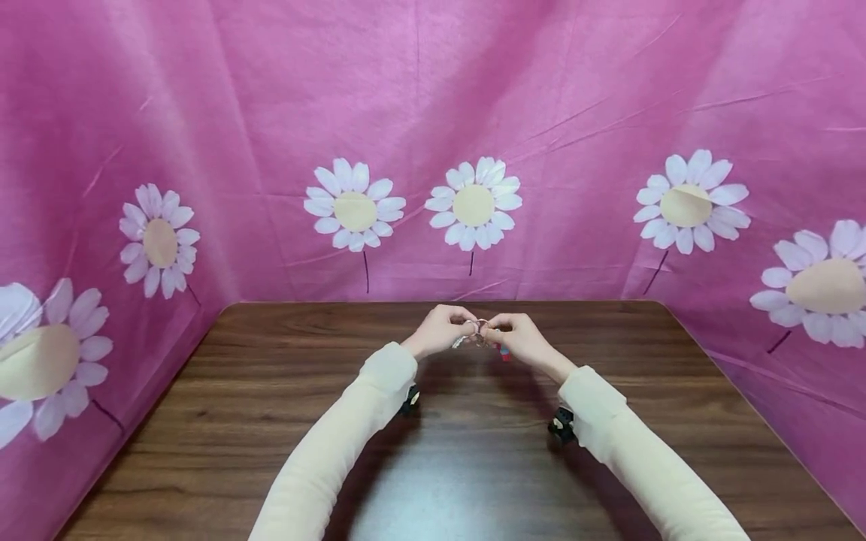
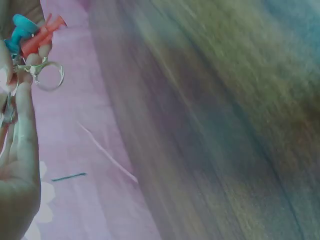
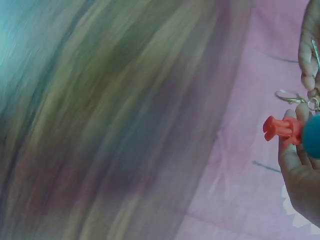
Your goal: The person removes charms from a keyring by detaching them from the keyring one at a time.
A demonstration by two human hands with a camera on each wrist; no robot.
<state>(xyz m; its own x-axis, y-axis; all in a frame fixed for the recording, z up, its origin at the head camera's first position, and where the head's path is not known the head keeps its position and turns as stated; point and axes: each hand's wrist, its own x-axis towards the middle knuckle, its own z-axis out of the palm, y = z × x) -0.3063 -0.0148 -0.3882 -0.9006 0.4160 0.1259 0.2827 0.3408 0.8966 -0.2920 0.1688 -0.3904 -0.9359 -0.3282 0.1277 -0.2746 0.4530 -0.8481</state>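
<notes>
Above the far part of the wooden table, my left hand (image 1: 441, 330) and right hand (image 1: 522, 338) meet over a keychain with thumb and fingers pinching it from either side. A metal ring (image 2: 50, 76) with a clasp sticks out between them in the left wrist view. From the right hand's side hang a red plastic charm (image 3: 282, 128) and a blue rounded charm (image 3: 312, 136). The left fingers pinch a flat silvery metal piece (image 2: 8, 111), which looks like a key; fingers hide part of it. The link between the two sides is partly covered by fingertips.
The brown wooden table (image 1: 284, 398) spreads beneath both arms. A pink curtain (image 1: 406, 90) with white flowers surrounds its back and sides. Dark wrist cameras (image 1: 561, 426) hang below the cream sleeves (image 1: 352, 413).
</notes>
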